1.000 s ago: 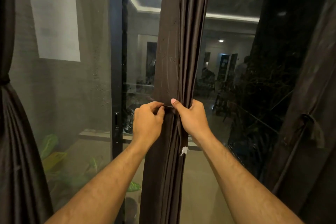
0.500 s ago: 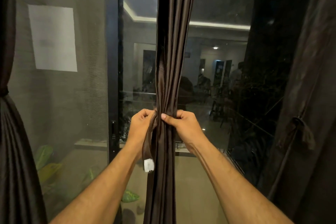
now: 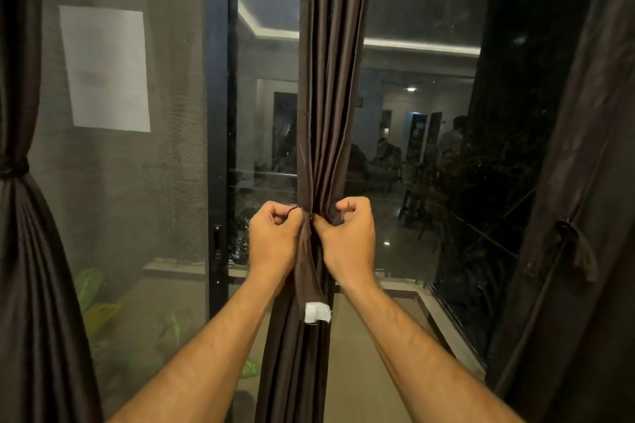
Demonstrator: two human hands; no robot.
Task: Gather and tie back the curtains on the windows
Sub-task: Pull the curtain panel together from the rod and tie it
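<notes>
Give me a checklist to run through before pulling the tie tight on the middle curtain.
1. Dark brown pleated middle curtain bunched into a narrow column: ok.
2. Left hand closed at the gathering point: ok.
3. Right hand closed on the opposite side, same height: ok.
4. Brown fabric tie strip with white tab end hanging loose in front: not ok, still unfastened.
5. Tie fully wrapped behind the curtain: cannot tell.
6. Left curtain already tied: ok.

black door frame (image 3: 215,134) left of centre, pale wall panels (image 3: 104,69) behind mesh, green leaves (image 3: 90,285) low outside
</notes>
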